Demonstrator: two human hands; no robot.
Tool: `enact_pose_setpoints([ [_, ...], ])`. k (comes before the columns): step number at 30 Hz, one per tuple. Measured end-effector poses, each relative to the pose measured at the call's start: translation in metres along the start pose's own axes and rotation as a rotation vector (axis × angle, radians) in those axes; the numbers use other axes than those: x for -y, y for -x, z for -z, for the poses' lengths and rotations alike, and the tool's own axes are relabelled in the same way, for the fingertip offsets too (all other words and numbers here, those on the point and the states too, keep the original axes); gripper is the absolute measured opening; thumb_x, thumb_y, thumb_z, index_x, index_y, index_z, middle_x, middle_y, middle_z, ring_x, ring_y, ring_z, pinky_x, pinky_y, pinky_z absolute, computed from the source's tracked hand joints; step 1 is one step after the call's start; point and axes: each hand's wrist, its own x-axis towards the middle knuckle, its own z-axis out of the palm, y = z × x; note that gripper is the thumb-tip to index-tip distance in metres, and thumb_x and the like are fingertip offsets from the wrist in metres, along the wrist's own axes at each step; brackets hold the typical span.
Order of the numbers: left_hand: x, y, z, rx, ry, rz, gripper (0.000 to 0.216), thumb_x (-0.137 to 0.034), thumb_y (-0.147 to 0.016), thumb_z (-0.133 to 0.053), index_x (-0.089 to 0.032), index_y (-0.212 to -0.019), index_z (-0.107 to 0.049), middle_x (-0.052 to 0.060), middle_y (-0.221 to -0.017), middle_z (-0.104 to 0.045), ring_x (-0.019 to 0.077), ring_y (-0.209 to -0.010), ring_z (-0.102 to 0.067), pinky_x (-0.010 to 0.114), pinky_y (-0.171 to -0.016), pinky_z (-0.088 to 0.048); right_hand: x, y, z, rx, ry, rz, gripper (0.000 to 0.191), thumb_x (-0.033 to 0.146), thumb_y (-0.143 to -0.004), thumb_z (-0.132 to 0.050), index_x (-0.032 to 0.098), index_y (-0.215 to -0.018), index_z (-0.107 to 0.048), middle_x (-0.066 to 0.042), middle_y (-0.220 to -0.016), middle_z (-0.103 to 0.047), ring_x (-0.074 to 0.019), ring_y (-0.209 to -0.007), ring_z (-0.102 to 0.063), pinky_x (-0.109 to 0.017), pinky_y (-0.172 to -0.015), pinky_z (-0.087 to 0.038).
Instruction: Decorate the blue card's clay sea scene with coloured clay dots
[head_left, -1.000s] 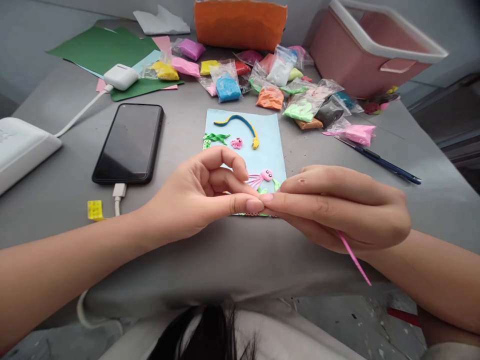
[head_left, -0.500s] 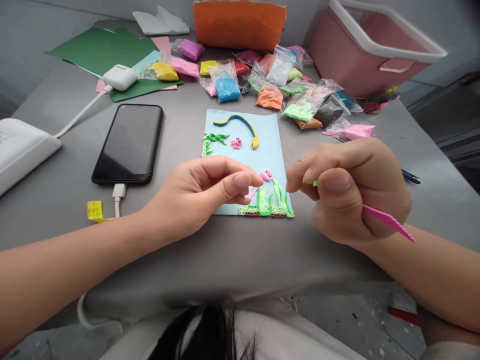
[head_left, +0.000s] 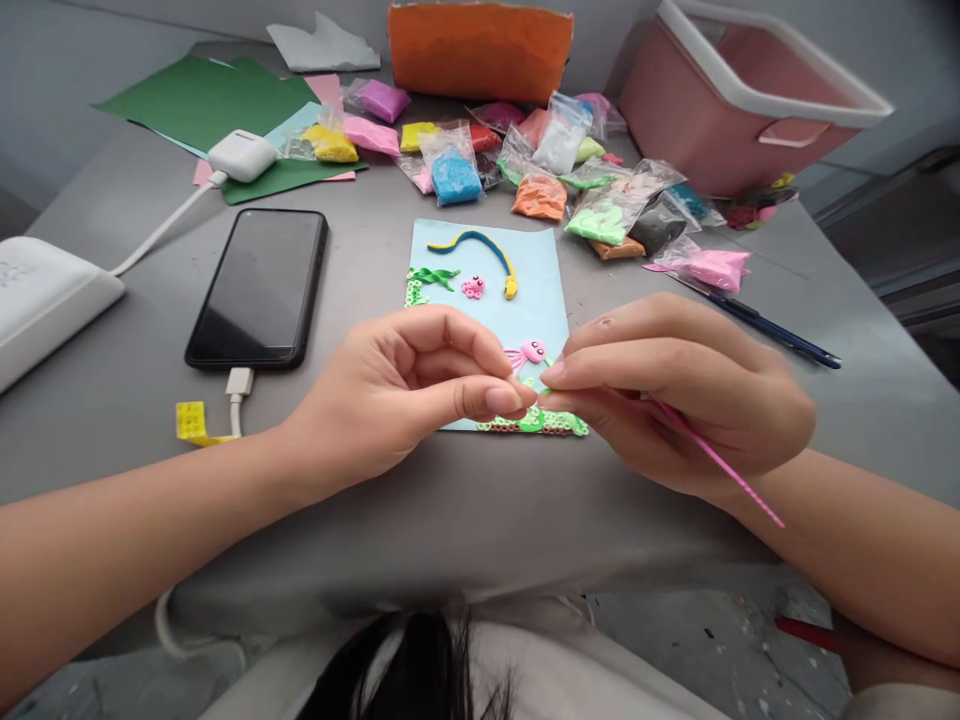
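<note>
My right hand (head_left: 682, 390) is closed around a thin pink clay tool (head_left: 727, 470), its ridged end pointing down to the right. Thumb and index finger of the same hand pinch a small bit of green clay (head_left: 547, 391). Close beside it, my left hand (head_left: 420, 385) has thumb and fingertips pressed together; whatever is between them is hidden. Under both hands lies a light blue card (head_left: 536, 275). On it are a blue and yellow clay eel (head_left: 495, 250), a small pink clay creature (head_left: 472, 288), a pink clay octopus (head_left: 533, 350) and green clay seaweed (head_left: 435, 276), partly covered by my fingers.
Several bags of coloured clay (head_left: 456, 178) lie behind the card. A pink bin (head_left: 697, 120) and an orange box (head_left: 480, 52) stand at the back. To the left are a phone (head_left: 259, 285), a white charger (head_left: 241, 155) and green paper (head_left: 202, 100). A dark pen (head_left: 780, 328) lies right.
My right hand has moved left and turned, bringing its fingertips near those of my left hand. The pink tool now slants more steeply. The pen has come into fuller view.
</note>
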Motion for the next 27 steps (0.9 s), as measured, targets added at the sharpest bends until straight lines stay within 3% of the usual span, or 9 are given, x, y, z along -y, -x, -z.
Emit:
enact_pose_setpoints([
  [6,-0.0026,-0.0021,-0.0002,0.004,-0.099,-0.074,0.017,-0.033,-0.072,-0.090,-0.021,-0.073,-0.078,0.001,-0.080,-0.081,0.0190,-0.080,-0.077,0.026,-0.074,-0.064,0.0035,0.0000,0.0035,0.089,0.108,0.036,0.007,0.021,-0.089,-0.074,0.027,-0.092,-0.071,-0.001,-0.081,-0.072,-0.0129,-0.061,-0.066,-0.025,-0.055,-0.058],
  [12,-0.0006,-0.0009,-0.0006,-0.016,-0.039,-0.056,0.020,-0.030,-0.070,-0.092,-0.022,-0.081,-0.077,-0.001,-0.080,-0.081,0.0179,-0.077,-0.078,0.026,-0.073,-0.065,0.0015,0.0036,-0.0009,-0.009,0.113,0.065,0.010,0.014,-0.088,-0.074,0.022,-0.094,-0.071,-0.002,-0.079,-0.070,-0.0115,-0.064,-0.067,-0.022,-0.058,-0.059],
  [18,0.0013,0.0010,0.0007,-0.026,-0.092,-0.019,0.029,-0.035,-0.070,-0.091,-0.022,-0.092,-0.076,0.001,-0.074,-0.080,0.0224,-0.075,-0.079,0.032,-0.074,-0.067,0.0019,0.0045,0.0036,0.116,0.163,0.116,0.012,0.011,-0.088,-0.073,0.022,-0.091,-0.074,-0.004,-0.085,-0.076,-0.0144,-0.072,-0.074,-0.022,-0.062,-0.062],
  [23,0.0014,0.0006,0.0006,0.039,-0.030,0.018,0.026,-0.024,-0.072,-0.090,-0.022,-0.093,-0.075,-0.002,-0.078,-0.081,0.0205,-0.080,-0.080,0.029,-0.078,-0.066,-0.0003,0.0061,0.0063,0.151,0.214,0.126,0.014,0.016,-0.090,-0.072,0.029,-0.092,-0.074,0.000,-0.083,-0.078,-0.0148,-0.071,-0.074,-0.024,-0.063,-0.063],
  [27,0.0011,0.0007,0.0006,0.072,-0.005,-0.021,0.023,-0.016,-0.076,-0.086,-0.023,-0.093,-0.072,-0.004,-0.079,-0.081,0.0165,-0.080,-0.079,0.023,-0.073,-0.064,-0.0015,0.0052,0.0067,0.136,0.162,0.157,0.008,0.013,-0.088,-0.074,0.020,-0.093,-0.074,-0.006,-0.083,-0.077,-0.0143,-0.069,-0.072,-0.024,-0.060,-0.059],
])
